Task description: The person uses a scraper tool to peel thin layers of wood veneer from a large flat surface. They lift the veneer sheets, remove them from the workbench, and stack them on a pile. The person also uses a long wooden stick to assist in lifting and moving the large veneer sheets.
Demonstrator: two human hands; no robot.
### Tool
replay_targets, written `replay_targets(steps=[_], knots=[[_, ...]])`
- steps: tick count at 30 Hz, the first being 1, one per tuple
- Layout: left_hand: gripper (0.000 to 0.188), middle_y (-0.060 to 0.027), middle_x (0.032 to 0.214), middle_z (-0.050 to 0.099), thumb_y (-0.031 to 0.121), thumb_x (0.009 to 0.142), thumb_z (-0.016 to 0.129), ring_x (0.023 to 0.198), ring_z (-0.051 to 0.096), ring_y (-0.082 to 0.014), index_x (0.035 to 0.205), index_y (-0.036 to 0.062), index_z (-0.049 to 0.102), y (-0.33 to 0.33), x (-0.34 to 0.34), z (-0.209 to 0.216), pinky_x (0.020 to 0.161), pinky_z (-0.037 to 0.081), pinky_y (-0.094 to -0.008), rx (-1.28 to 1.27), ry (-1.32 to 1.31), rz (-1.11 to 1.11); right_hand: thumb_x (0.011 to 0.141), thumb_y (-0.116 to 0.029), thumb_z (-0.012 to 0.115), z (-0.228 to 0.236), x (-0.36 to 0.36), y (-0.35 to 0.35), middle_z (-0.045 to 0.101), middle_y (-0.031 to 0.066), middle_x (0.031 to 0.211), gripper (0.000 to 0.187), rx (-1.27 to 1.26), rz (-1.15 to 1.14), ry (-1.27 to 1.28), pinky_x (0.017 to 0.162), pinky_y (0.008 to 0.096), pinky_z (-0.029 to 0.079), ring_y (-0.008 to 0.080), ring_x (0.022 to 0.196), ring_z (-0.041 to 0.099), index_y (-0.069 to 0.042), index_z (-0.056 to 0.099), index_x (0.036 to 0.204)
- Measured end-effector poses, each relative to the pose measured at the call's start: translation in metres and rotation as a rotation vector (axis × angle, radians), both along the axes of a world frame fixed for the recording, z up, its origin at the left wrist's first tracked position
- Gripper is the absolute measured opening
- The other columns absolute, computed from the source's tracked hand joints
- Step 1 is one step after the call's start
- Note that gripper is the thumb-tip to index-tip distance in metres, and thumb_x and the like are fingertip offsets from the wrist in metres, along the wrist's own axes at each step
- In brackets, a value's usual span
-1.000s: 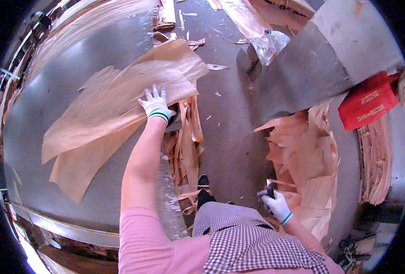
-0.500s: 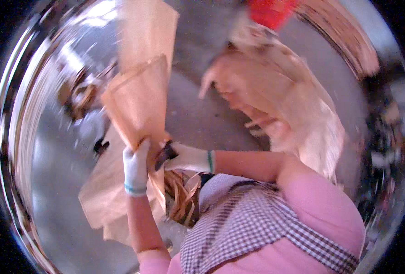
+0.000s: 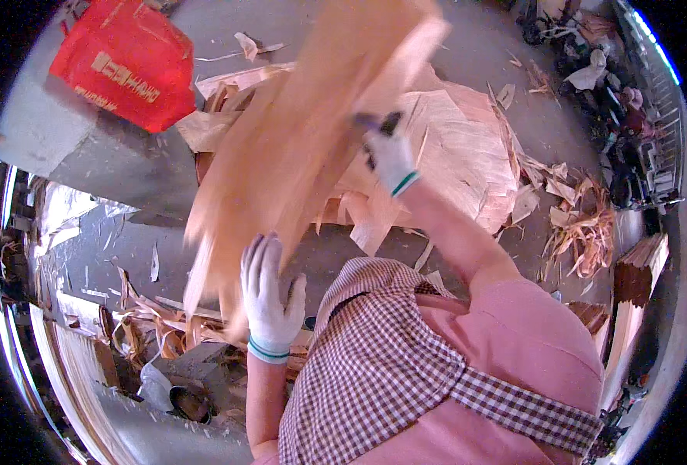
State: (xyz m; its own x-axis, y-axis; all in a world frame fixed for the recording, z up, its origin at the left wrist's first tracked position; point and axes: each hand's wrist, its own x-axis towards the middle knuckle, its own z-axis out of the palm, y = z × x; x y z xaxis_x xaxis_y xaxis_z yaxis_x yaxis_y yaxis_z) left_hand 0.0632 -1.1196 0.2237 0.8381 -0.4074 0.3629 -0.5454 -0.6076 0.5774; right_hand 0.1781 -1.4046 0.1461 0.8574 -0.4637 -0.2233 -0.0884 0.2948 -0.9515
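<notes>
Above pale pile (image 3: 459, 151), long, thin tan sheet (image 3: 290, 139) (lower end blurred)

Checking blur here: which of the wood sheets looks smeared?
The long tan sheet slanting from the picture's top down toward the left hand, between it and the right hand. The paler sheets piled behind look sharper.

The grey floor (image 3: 479, 58) carries 1 broad pile of overlapping veneer sheets (image 3: 467, 155) and, to its right, 1 tangled heap of veneer strips (image 3: 583, 236); 1 thin pale sliver (image 3: 155, 263) lies toward the left.
</notes>
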Motion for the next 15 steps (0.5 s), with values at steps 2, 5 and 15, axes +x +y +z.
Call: replay_targets(steps=[2,5,15], knots=[[0.056,-0.0198,0.134,0.045,0.004,0.076,0.061,0.127,0.039,-0.0384,0.129,-0.0027,0.044,-0.007,0.005,-0.014,0.107,0.029,-0.0450,0.082,0.040,-0.030,0.082,-0.013,0.056,-0.010,0.020,-0.073,0.052,0.0029,0.065,0.011,-0.153,-0.146,0.128,0.044,0.0292,0.041,0.0148,0.051,0.049,-0.004,0.059,0.087],[0.051,-0.0176,0.130,0.048,0.006,0.075,0.060,0.124,0.041,-0.0374,0.125,-0.0001,0.048,0.010,0.007,-0.044,0.106,0.030,-0.0478,0.212,0.101,0.040,0.079,-0.004,0.054,-0.073,0.036,-0.163,0.054,0.0052,0.070,0.016,0.078,-0.388,0.012,0.053,0.0294,0.043,0.0169,0.060,0.053,0.000,0.061,0.093],[0.042,-0.0141,0.126,0.054,0.008,0.077,0.061,0.117,0.048,-0.0330,0.119,0.0068,0.057,0.138,-0.258,-0.132,0.101,0.036,-0.0417,0.098,0.266,1.362,0.085,-0.038,0.055,-0.251,-0.002,-0.159,0.060,0.0023,0.077,0.028,0.351,0.401,0.708,0.069,0.0426,0.048,0.0181,0.073,0.057,-0.012,0.062,0.095]])
